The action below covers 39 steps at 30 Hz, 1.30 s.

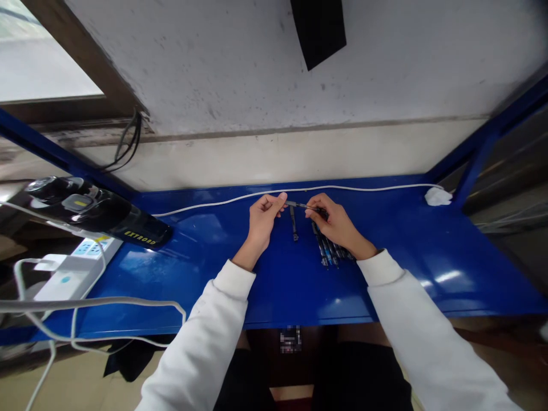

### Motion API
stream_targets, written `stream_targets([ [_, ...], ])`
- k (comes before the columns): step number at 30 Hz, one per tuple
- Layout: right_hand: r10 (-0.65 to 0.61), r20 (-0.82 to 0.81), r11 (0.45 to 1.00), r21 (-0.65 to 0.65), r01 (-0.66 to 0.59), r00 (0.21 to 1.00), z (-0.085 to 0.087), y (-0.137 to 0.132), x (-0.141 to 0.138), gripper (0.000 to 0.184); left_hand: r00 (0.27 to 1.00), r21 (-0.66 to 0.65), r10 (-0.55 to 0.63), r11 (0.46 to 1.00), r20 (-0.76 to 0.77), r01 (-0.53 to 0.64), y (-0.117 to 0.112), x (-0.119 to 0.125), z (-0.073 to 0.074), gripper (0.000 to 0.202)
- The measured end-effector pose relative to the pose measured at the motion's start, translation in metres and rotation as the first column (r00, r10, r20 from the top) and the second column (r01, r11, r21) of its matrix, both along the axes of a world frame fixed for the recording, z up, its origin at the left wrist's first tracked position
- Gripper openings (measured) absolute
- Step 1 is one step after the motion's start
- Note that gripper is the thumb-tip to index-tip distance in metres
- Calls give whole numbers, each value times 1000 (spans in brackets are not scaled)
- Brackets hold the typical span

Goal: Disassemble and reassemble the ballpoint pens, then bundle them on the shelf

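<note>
My left hand (263,220) and my right hand (336,222) meet over the middle of the blue shelf (214,257). Both pinch a thin dark pen (299,204) held level between them, the left at its left end, the right at its right end. One more dark pen part (293,222) lies on the shelf just below. Several dark pens (329,251) lie side by side under and beside my right wrist, partly hidden by it.
A white cable (240,197) runs along the shelf's back edge to a white plug (437,197) at the right. A black handheld device (94,214) and a white power strip (72,268) with cables sit at the left. A grey wall stands behind.
</note>
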State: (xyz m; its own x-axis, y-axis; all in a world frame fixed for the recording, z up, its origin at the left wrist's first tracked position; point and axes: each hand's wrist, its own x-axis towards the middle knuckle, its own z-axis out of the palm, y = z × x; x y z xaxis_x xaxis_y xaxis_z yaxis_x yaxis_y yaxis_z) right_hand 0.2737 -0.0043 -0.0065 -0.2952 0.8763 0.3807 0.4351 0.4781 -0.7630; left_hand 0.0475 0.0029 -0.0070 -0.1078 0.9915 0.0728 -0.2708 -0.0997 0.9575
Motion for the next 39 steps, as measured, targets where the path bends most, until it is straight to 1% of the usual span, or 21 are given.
stream_targets([
  [3, -13, -35, 1000, -22, 13, 999, 2, 0, 1, 25, 995, 8, -88, 996, 48, 88, -1, 0, 2, 37],
  [5, -4, -69, 999, -53, 1, 998, 4, -1, 1, 27, 986, 18, -152, 988, 72, 151, -2, -1, 3, 43],
  [6, 6, -76, 998, -70, -11, 997, 5, -1, 0, 29, 983, 20, -166, 986, 76, 164, -2, -2, 3, 43],
  [11, 63, -46, 989, -129, -69, 997, 8, -4, -1, 44, 992, 26, -111, 994, 55, 110, -1, -3, 1, 30],
  [14, 71, -36, 989, -129, -75, 997, 10, -4, -1, 50, 987, 59, -154, 987, 54, 150, -2, -4, 2, 30],
  [17, 75, -21, 990, -115, -77, 997, 10, -4, -1, 49, 978, 85, -205, 976, 48, 200, -3, -4, 4, 34],
  [19, 69, -21, 993, -97, -71, 997, 8, -2, 0, 44, 980, 76, -194, 979, 38, 191, -3, -4, 5, 33],
  [22, 56, -30, 996, -71, -58, 998, 2, 0, 1, 34, 990, 41, -131, 991, 49, 129, -2, -4, 5, 30],
  [26, 48, -22, 999, -23, -48, 999, -2, 1, 1, 28, 994, 20, -75, 997, 80, 74, 0, -4, 3, 34],
  [30, 55, 29, 998, -10, -55, 998, 4, -3, -1, 29, 995, 19, -59, 998, 78, 57, 0, -5, 5, 35],
  [32, 60, 45, 998, 27, -61, 997, 6, -3, -1, 31, 996, 10, -40, 999, 81, 39, 0, -5, 6, 36],
  [35, 37, 51, 997, 71, -41, 998, 5, -1, 0, 30, 995, 5, -16, 1000, 98, 16, 0, -6, 8, 38],
  [39, 30, 48, 999, 36, -32, 998, 0, 1, 3, 28, 995, 18, -6, 1000, 102, 5, 1, -7, 9, 37],
])
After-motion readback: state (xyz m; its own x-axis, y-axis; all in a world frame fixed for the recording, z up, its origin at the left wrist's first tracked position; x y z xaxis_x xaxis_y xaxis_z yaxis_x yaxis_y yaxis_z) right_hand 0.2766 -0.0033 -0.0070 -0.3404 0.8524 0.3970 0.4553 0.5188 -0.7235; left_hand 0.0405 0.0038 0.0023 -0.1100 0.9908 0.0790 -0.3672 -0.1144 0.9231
